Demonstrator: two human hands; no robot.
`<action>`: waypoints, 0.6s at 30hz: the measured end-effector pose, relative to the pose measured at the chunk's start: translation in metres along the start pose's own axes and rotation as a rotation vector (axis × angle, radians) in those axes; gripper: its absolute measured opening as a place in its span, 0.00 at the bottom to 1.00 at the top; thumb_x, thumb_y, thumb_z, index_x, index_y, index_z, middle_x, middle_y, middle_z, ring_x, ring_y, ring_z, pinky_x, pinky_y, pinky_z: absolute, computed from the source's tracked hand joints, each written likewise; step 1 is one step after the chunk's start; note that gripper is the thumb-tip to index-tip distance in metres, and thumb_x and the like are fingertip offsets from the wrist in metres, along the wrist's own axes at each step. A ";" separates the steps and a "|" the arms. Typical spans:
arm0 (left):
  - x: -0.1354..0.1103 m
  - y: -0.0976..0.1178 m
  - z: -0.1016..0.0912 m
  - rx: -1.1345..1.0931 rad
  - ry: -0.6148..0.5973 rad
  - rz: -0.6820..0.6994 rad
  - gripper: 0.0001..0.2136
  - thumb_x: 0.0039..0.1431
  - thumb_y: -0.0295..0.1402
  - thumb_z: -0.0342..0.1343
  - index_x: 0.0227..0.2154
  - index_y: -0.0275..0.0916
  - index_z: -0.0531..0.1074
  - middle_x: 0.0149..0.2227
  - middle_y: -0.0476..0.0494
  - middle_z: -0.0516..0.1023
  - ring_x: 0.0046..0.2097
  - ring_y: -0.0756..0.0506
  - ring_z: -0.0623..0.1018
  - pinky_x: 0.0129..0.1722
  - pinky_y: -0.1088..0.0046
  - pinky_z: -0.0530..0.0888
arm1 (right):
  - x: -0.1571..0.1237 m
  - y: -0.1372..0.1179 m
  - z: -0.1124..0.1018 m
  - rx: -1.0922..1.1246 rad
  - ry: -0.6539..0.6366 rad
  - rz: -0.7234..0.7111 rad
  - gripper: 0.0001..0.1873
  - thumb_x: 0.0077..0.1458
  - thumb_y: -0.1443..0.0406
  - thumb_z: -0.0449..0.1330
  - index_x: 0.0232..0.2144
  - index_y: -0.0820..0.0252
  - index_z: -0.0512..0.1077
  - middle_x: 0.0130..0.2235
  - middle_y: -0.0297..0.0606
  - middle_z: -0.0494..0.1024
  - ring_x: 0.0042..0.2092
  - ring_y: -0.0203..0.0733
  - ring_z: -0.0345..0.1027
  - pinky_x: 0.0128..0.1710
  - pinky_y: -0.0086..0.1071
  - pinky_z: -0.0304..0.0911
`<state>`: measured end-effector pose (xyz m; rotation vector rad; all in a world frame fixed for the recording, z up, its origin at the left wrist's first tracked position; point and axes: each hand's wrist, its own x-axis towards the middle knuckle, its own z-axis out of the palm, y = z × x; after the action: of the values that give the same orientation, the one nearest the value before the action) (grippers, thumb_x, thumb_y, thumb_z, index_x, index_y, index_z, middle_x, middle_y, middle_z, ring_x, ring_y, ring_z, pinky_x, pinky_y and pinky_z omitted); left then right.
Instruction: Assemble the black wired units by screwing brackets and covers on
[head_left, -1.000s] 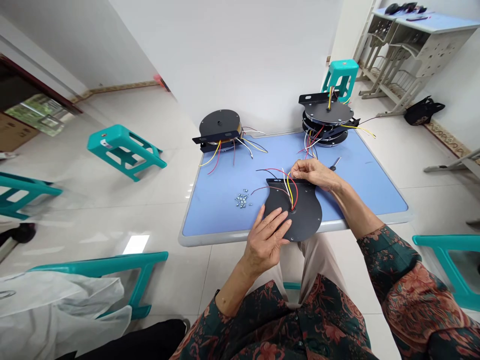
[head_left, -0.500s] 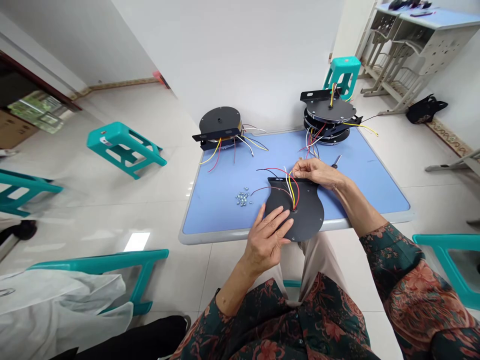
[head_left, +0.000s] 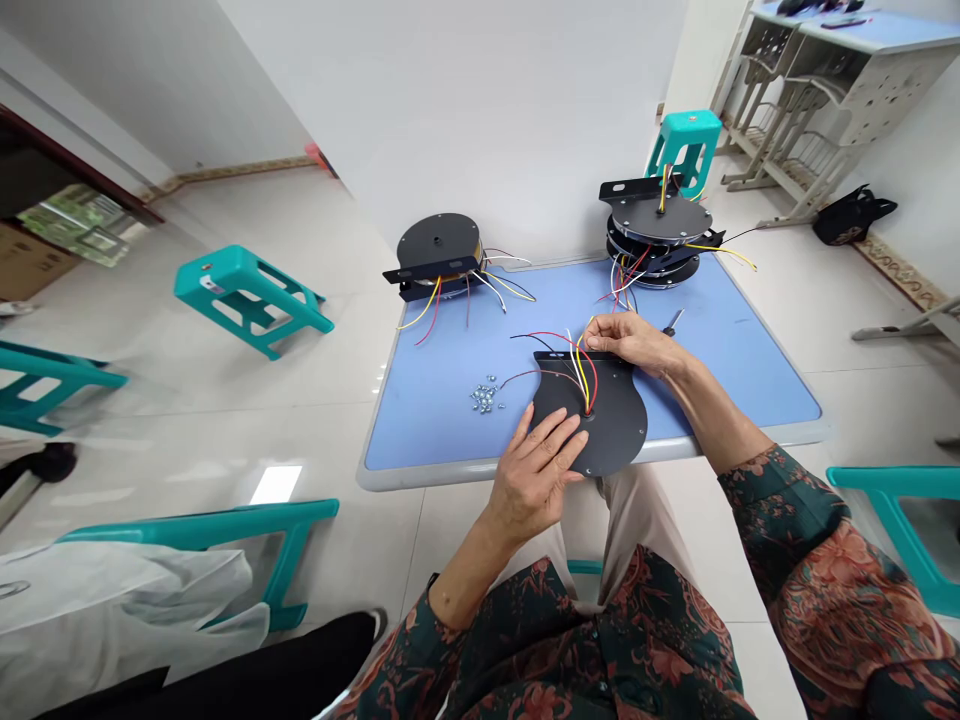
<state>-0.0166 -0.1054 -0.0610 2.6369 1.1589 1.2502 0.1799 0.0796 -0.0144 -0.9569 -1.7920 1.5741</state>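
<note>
A black metal plate (head_left: 611,395) with a bent, slotted flange lies at the table's front edge, its rounded end overhanging. From a hole in its middle rise red, white, yellow, black and brown wires (head_left: 586,385). My left hand (head_left: 529,475) holds the plate at its lower left, fingers spread on top and thumb at the rim. Beyond the flange, my right hand (head_left: 634,343) is closed in a pinch on the yellow wire (head_left: 580,358); the exact contact is partly hidden. Left of the plate lies a small heap of screws (head_left: 486,396).
On the blue table (head_left: 435,390), a round black unit with wires (head_left: 439,250) sits back left. Stacked similar units (head_left: 660,225) stand back right, a small tool (head_left: 673,323) before them. Teal stools (head_left: 240,290) surround the table. A person's dark-clad leg (head_left: 285,670) shows lower left.
The plate has tilted or shifted very slightly, its near rim now a little higher. My right hand has risen slightly at the yellow wire; my left hand keeps its place on the plate.
</note>
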 end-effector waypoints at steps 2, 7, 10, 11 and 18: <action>0.001 0.000 0.000 0.015 -0.013 0.003 0.22 0.69 0.32 0.51 0.64 0.39 0.64 0.59 0.32 0.75 0.66 0.37 0.68 0.66 0.39 0.61 | 0.001 0.002 -0.001 0.003 0.006 -0.006 0.18 0.44 0.55 0.71 0.25 0.61 0.71 0.27 0.33 0.72 0.29 0.34 0.58 0.29 0.30 0.52; 0.001 0.000 0.001 0.064 -0.029 0.043 0.22 0.68 0.29 0.52 0.64 0.34 0.63 0.59 0.30 0.75 0.67 0.36 0.67 0.65 0.40 0.65 | 0.003 0.003 -0.001 0.002 0.018 0.009 0.19 0.42 0.53 0.71 0.24 0.61 0.70 0.26 0.33 0.72 0.29 0.34 0.59 0.28 0.30 0.53; 0.001 0.000 0.002 0.069 -0.024 0.053 0.22 0.69 0.28 0.50 0.64 0.34 0.63 0.59 0.30 0.75 0.68 0.36 0.65 0.65 0.41 0.66 | 0.003 0.003 -0.001 -0.010 0.029 0.006 0.19 0.43 0.53 0.71 0.25 0.61 0.71 0.25 0.32 0.71 0.29 0.34 0.59 0.28 0.30 0.53; 0.001 0.000 0.003 0.071 -0.020 0.057 0.22 0.69 0.27 0.50 0.64 0.33 0.63 0.59 0.29 0.75 0.68 0.36 0.65 0.65 0.41 0.67 | 0.003 0.003 0.000 -0.012 0.034 0.005 0.19 0.43 0.53 0.71 0.25 0.61 0.72 0.25 0.32 0.71 0.29 0.34 0.59 0.29 0.30 0.53; -0.001 -0.004 0.008 0.125 -0.001 0.144 0.20 0.70 0.27 0.49 0.62 0.27 0.63 0.59 0.26 0.74 0.69 0.35 0.61 0.63 0.44 0.70 | 0.001 0.000 0.001 -0.030 0.028 0.005 0.19 0.46 0.52 0.69 0.25 0.61 0.71 0.26 0.32 0.70 0.30 0.35 0.58 0.30 0.31 0.53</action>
<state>-0.0142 -0.1009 -0.0688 2.8573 1.0997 1.2358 0.1788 0.0801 -0.0143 -0.9934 -1.8000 1.5337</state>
